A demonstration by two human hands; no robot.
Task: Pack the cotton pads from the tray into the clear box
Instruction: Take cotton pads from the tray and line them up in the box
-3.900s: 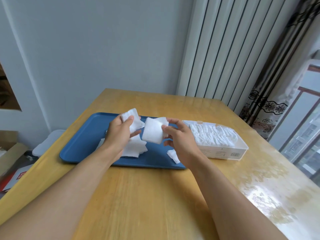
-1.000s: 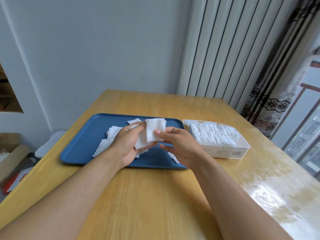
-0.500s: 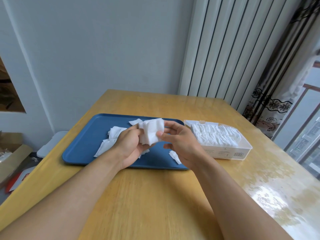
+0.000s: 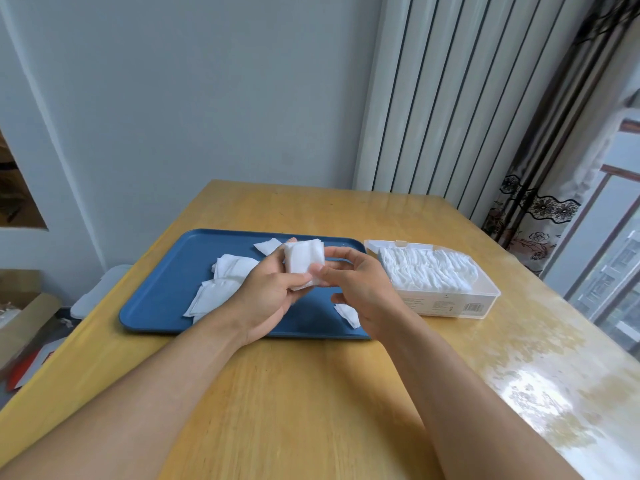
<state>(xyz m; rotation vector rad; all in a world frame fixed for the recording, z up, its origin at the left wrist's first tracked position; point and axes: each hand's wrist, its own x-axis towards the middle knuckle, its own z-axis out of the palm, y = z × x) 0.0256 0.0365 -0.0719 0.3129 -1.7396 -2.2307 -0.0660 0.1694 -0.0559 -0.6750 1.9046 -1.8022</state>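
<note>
One wooden table [image 4: 311,393] beside grey wall [image 4: 173,98].

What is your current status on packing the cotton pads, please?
Left hand and right hand both pinch one pad stack above tray. Loose pads remain. Clear box open, path unobstructed.

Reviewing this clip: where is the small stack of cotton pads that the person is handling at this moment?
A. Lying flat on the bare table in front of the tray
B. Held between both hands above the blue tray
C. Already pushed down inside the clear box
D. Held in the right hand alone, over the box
B: the stack of cotton pads is pinched between the left hand and the right hand above the blue tray, short of the clear box.
</note>
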